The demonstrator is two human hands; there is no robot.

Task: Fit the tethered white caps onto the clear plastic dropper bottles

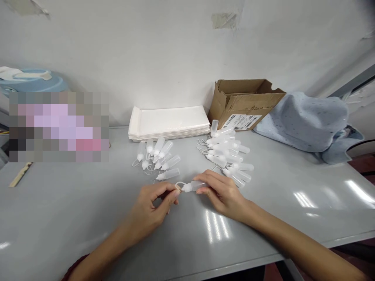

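Head view is showing a small bottle [193, 186] being held sideways just above the worktop [88, 218], between the two hands. The right hand [224, 193] is pinching its body with the fingertips, and the left hand [155, 203] is pinching the nozzle end, where a thin cap loop is curling. A white label [244, 121] is sitting on the cardboard box [243, 99], its print too small to read. Just beyond the hands, a left heap [159, 156] and a right heap [228, 154] of similar bottles are lying. A stack of white sheets [170, 123] is resting behind them, and a blue cloth [307, 121] is slumping beside the box.
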